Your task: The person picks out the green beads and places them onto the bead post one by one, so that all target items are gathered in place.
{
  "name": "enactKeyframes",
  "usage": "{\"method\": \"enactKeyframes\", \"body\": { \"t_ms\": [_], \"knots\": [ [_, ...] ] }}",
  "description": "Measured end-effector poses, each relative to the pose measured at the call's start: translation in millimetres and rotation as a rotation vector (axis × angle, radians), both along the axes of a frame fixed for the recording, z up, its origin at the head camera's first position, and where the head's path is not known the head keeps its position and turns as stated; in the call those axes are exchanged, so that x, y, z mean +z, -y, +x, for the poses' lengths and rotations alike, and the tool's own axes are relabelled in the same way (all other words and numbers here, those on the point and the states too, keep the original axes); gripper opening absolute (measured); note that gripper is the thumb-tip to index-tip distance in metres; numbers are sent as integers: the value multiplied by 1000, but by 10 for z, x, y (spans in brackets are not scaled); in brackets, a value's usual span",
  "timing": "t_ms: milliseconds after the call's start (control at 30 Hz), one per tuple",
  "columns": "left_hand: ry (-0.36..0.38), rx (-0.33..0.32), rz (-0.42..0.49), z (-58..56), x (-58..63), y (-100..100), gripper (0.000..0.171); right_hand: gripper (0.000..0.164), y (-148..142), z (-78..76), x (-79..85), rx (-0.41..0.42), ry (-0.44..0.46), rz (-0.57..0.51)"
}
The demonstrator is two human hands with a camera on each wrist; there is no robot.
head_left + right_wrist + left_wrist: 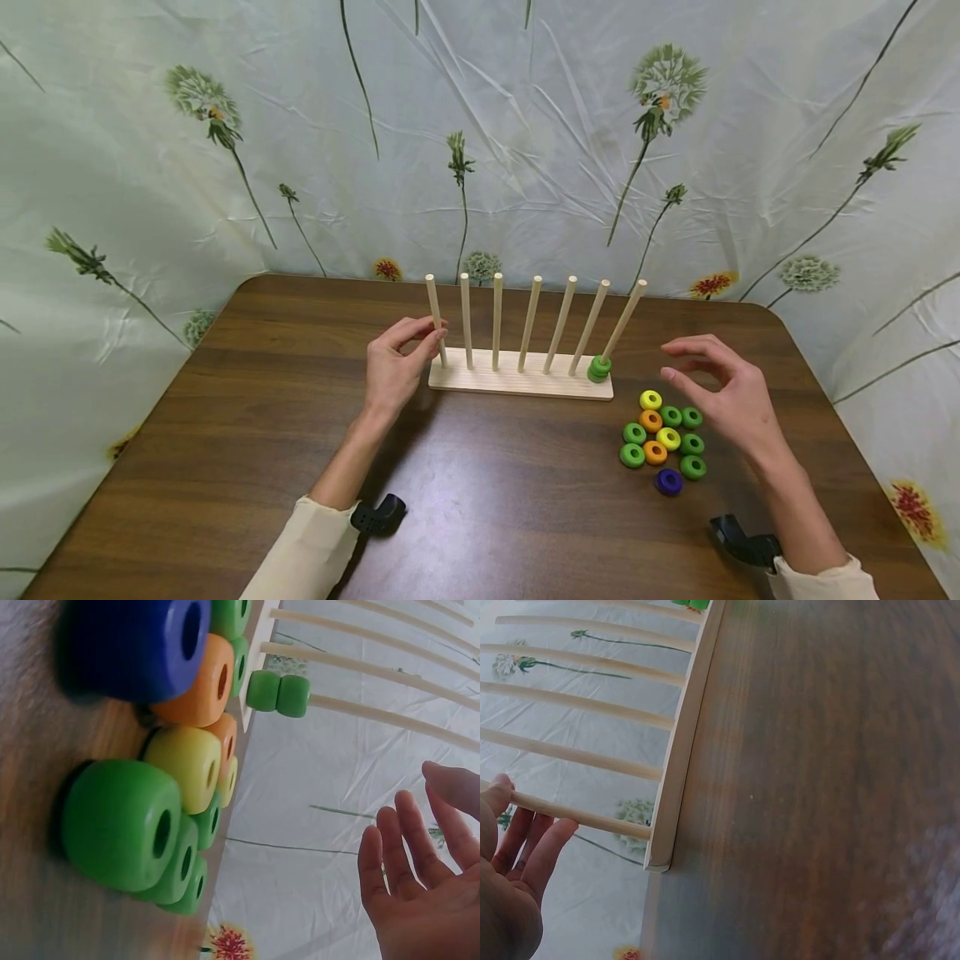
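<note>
A pale wooden peg stand with several upright pegs stands towards the back of the table. My left hand pinches its leftmost peg between thumb and fingers. Two green beads are stacked at the bottom of the rightmost peg. My right hand is in the air right of the stand, its fingers apart and holding nothing. Close by lie loose beads: several green beads, two orange beads, two yellow beads and a dark blue bead.
The brown wooden table has rounded back corners. Behind it hangs a pale cloth printed with flowers, close to the table's back edge. Each wrist wears a black strap.
</note>
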State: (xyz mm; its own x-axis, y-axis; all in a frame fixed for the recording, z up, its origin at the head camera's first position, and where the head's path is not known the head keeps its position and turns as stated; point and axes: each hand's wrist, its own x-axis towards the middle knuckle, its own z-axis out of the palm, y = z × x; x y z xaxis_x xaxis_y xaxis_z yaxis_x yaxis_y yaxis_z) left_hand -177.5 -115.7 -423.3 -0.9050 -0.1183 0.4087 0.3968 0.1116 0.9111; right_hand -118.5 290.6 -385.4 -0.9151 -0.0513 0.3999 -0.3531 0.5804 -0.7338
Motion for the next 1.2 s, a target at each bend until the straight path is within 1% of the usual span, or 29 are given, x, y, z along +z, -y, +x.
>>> {"method": "enactKeyframes", "body": {
  "t_ms": [333, 433, 633, 1000, 1200],
  "knots": [
    [10, 8, -7, -4, -8, 20, 17, 29, -74, 19, -82, 22, 54, 34],
    [16, 12, -6, -4, -7, 29, 17, 29, -103, 24, -120, 23, 75, 67],
    [17, 4, -35, -10, -15, 27, 17, 29, -174, 44, -167, 23, 96, 126],
    [4, -8, -43, -1, -6, 33, 17, 34, -277, 31, -255, 79, 111, 141],
    [-15, -11, -66, 1, -11, 36, 17, 37, -344, 46, -313, 116, 113, 145]
  ]
}}
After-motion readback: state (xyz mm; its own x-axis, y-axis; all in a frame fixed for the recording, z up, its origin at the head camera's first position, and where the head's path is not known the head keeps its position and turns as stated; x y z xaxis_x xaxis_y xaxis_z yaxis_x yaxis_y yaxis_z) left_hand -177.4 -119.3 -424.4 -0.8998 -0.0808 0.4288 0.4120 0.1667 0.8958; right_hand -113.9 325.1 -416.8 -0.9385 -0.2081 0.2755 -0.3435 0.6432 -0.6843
